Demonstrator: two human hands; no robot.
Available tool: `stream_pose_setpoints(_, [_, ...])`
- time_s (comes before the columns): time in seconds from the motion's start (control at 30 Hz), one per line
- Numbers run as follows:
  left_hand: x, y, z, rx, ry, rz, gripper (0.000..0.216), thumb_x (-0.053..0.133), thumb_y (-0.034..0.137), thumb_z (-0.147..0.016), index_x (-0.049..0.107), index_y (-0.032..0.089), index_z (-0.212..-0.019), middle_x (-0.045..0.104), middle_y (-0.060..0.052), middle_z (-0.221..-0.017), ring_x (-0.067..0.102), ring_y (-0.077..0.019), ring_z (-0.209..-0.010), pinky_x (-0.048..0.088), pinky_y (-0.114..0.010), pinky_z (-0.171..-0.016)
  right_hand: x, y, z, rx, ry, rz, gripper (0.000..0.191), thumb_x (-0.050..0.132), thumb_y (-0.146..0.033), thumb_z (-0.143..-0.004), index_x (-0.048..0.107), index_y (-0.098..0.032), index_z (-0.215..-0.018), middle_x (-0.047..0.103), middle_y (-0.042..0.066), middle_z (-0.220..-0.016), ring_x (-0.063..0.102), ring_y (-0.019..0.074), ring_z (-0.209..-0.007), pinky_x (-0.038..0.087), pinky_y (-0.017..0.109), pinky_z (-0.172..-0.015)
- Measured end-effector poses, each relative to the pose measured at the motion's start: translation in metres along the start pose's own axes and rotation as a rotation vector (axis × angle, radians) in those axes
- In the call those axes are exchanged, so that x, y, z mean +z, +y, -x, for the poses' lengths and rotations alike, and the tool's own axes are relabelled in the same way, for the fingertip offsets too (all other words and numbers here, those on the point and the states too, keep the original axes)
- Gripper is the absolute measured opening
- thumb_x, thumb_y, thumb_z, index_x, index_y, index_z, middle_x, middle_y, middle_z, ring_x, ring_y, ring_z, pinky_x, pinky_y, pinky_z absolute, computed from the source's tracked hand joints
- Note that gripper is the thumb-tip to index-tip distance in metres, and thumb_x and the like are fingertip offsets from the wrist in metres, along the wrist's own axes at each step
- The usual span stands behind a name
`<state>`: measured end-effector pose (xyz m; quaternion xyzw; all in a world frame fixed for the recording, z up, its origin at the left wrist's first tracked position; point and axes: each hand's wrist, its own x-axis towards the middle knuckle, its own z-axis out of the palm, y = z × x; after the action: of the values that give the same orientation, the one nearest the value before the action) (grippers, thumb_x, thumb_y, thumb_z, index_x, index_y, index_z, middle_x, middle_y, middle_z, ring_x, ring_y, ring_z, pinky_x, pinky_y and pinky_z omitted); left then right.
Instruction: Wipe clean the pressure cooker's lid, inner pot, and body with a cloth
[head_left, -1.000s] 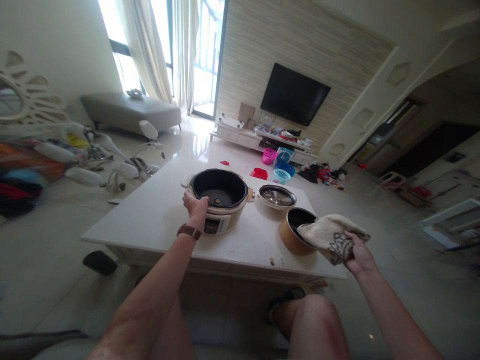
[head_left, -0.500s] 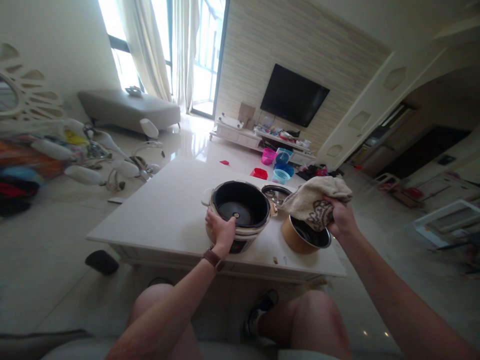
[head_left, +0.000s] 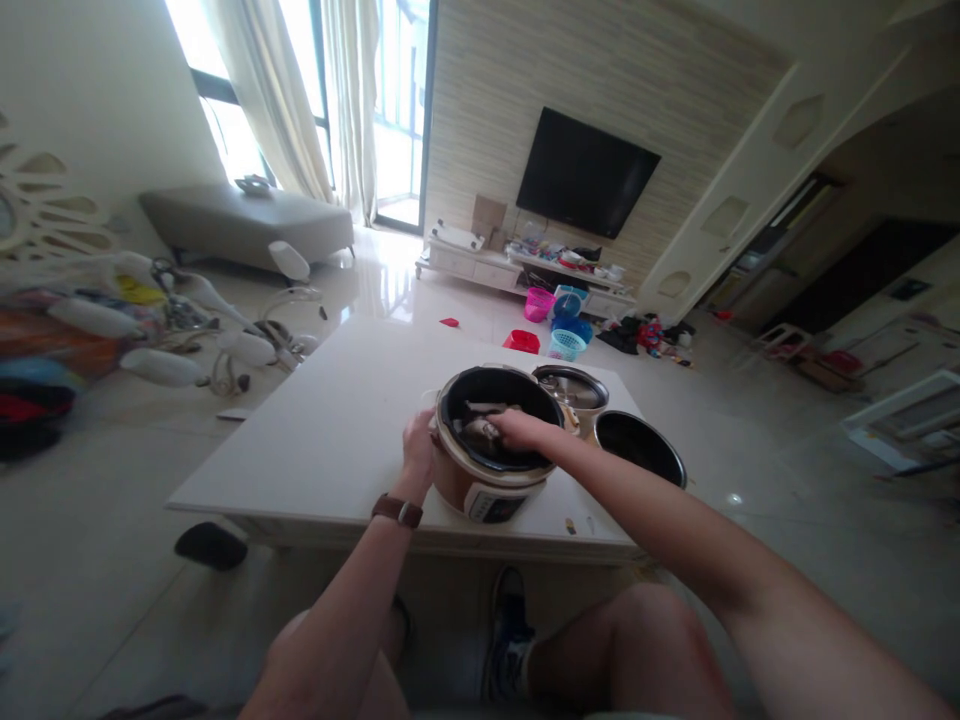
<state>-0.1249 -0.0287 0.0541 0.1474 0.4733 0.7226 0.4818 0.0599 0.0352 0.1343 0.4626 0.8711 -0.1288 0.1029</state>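
An electric pressure cooker (head_left: 459, 478) stands on the white table, its dark inside facing up and its control panel towards me. My left hand (head_left: 420, 447) is closed on the cooker's left side, near the handle. Down inside the cooker, my right hand (head_left: 521, 430) holds a bunched beige-brown cloth (head_left: 480, 428) against the inner wall or floor; which of these it touches I cannot tell. To the right sits the removed inner pot (head_left: 641, 442), partly hidden behind my right forearm. Behind it lies the round cooker lid (head_left: 576, 388).
Two small items (head_left: 571, 526) lie at the front edge of the white table (head_left: 322, 440). Beyond it, plastic baskets (head_left: 568, 345) stand on the floor before a low TV cabinet (head_left: 487, 268). A lamp with several white shades (head_left: 247, 347) is at the left.
My right hand has carried the cloth from above the inner pot leftward and down into the cooker. My left hand has shifted from the cooker's front rim to its left side. The cooker has turned slightly.
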Motion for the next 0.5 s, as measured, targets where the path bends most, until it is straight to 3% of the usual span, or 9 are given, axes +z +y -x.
stream_pose_setpoints(0.13, [0.006,-0.004,-0.003,0.018,-0.010,0.020,0.029,0.076,0.037,-0.070,0.065,0.017,-0.088,0.069,-0.003,-0.089,0.064,-0.0185,-0.085,0.052,-0.034,-0.084,0.011,-0.001,-0.011,-0.054,-0.134,0.146,0.048,0.071,-0.013,-0.082,0.072,-0.018,-0.130,0.075,0.017,-0.134,0.073,0.0314,-0.118,0.054,0.035,-0.095])
stream_pose_setpoints(0.3, [0.007,-0.010,-0.014,0.032,0.033,-0.011,0.025,0.072,0.038,-0.074,0.065,0.017,-0.086,0.069,-0.004,-0.090,0.063,-0.0190,-0.089,0.051,-0.035,-0.091,0.009,0.008,0.002,-0.100,-0.227,0.120,0.041,0.071,-0.013,-0.080,0.078,-0.018,-0.120,0.078,0.017,-0.125,0.075,0.0326,-0.112,0.056,0.036,-0.092])
stream_pose_setpoints(0.37, [0.008,-0.013,-0.016,0.085,0.050,-0.039,0.023,0.069,0.039,-0.076,0.065,0.018,-0.082,0.068,-0.003,-0.087,0.063,-0.0197,-0.089,0.051,-0.035,-0.091,0.013,0.013,0.005,-0.029,-0.174,-0.056,0.035,0.072,-0.013,-0.077,0.079,-0.018,-0.112,0.079,0.018,-0.120,0.074,0.0347,-0.111,0.055,0.038,-0.093])
stream_pose_setpoints(0.5, [0.011,-0.016,-0.014,0.174,0.079,-0.072,0.021,0.066,0.039,-0.078,0.065,0.018,-0.074,0.067,-0.002,-0.080,0.059,-0.0194,-0.083,0.052,-0.035,-0.088,0.024,0.023,-0.009,0.168,0.129,-0.515,0.024,0.073,-0.019,-0.079,0.078,-0.017,-0.103,0.080,0.019,-0.108,0.073,0.0381,-0.111,0.054,0.043,-0.098])
